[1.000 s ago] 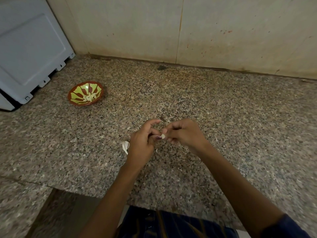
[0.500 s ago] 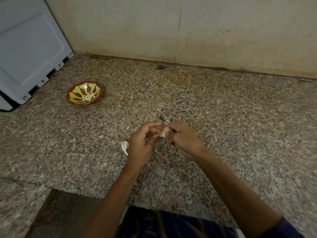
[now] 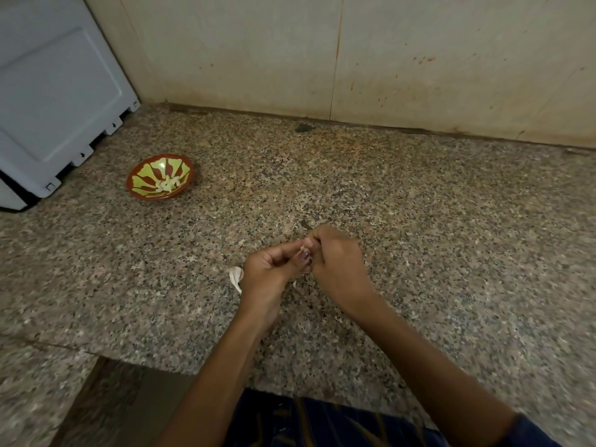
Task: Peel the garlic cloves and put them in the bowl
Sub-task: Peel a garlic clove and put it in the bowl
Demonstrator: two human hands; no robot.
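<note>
Only the head view here, looking down at our hands over the granite worktop (image 3: 419, 221). Our left hand (image 3: 267, 269) and right hand (image 3: 338, 262) are pushed together mid-worktop, both sets of fingers curled around one small clove (image 3: 303, 246), pinching it from either side. We reckon the left is steadying it while the right picks at the skin, which is why they're so tight together. We can't tell how much skin is off, it's tiny and mostly hidden. A white scrap of peel (image 3: 235, 275) lies just beside the left hand. The bowl (image 3: 160, 177) sits well apart, off to the far left near a grey appliance (image 3: 58, 101), with a few pale cloves already in it, so we're partway through.
</note>
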